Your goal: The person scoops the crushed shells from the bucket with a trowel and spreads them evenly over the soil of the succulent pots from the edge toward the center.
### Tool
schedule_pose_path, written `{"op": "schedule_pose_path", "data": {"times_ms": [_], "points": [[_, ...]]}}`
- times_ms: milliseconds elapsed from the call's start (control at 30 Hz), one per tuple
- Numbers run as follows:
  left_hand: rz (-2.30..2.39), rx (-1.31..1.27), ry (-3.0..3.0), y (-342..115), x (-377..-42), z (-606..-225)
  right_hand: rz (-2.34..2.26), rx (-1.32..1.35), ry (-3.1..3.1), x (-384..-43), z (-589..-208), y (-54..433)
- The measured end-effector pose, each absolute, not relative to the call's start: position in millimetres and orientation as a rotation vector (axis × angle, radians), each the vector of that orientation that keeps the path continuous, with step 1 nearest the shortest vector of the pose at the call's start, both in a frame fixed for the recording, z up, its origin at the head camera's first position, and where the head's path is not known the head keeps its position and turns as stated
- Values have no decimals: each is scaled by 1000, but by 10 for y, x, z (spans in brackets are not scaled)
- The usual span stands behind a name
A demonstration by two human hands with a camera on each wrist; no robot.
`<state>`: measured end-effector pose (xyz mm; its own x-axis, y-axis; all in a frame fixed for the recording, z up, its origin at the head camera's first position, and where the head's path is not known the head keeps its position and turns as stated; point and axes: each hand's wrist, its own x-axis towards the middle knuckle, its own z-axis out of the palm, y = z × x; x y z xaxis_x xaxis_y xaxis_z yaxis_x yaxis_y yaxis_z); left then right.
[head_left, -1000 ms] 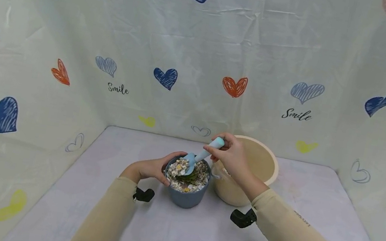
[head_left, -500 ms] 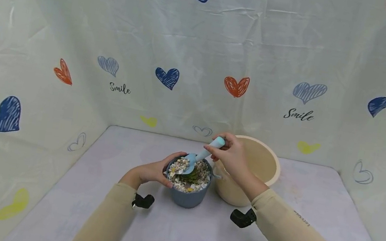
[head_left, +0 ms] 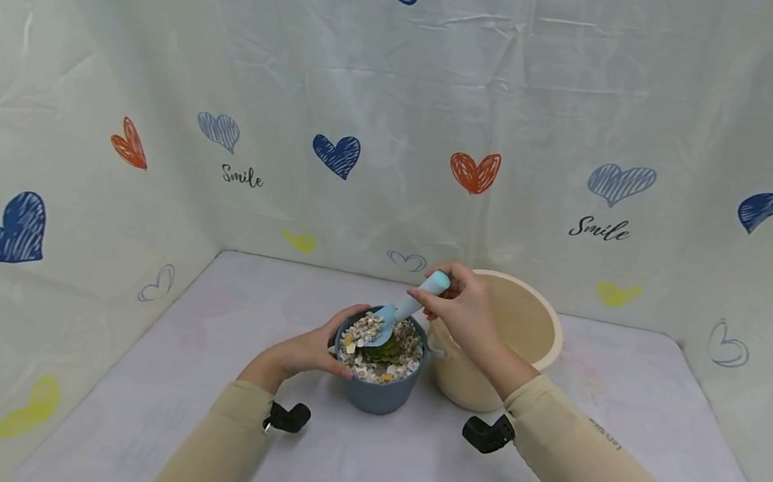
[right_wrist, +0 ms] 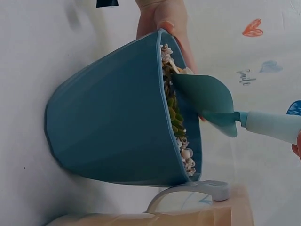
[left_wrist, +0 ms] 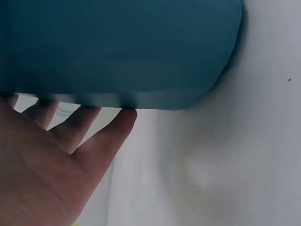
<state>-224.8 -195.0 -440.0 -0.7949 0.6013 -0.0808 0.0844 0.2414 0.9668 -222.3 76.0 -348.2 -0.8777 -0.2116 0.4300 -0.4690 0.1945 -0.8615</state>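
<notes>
A blue-grey flowerpot [head_left: 377,396] stands on the table, filled with pale pebbles [head_left: 365,330] around a small green succulent [head_left: 386,352]. My left hand [head_left: 304,349] grips the pot's left side, thumb at the near rim; in the left wrist view, the fingertips [left_wrist: 127,117] touch the pot's wall. My right hand [head_left: 465,308] pinches the pale handle of a small blue trowel [head_left: 384,327] from above. The blade of the trowel [right_wrist: 204,92] tilts down into the pot, its tip among pebbles beside the plant's leaves in the right wrist view.
A large beige bucket [head_left: 532,327] stands just right of the pot, partly behind my right forearm. Its grey handle [right_wrist: 218,189] sticks out toward the pot. A white hanging sheet [head_left: 407,109] printed with hearts borders the table [head_left: 350,471] at the back and sides.
The flowerpot and my left hand have moved slightly right in the head view. The trowel's blade has shifted a little right over the pebbles, while my right hand keeps its grip.
</notes>
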Motion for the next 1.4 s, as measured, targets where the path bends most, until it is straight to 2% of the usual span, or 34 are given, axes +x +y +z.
{"op": "schedule_pose_path", "data": {"times_ms": [767, 1400], "points": [[1654, 360, 2208, -1791, -2054, -4399, 1697, 708, -2284, -2214, -3415, 734], [1751, 243, 2250, -1687, -1927, -4422, 1709, 695, -2265, -2256, -3427, 750]]}}
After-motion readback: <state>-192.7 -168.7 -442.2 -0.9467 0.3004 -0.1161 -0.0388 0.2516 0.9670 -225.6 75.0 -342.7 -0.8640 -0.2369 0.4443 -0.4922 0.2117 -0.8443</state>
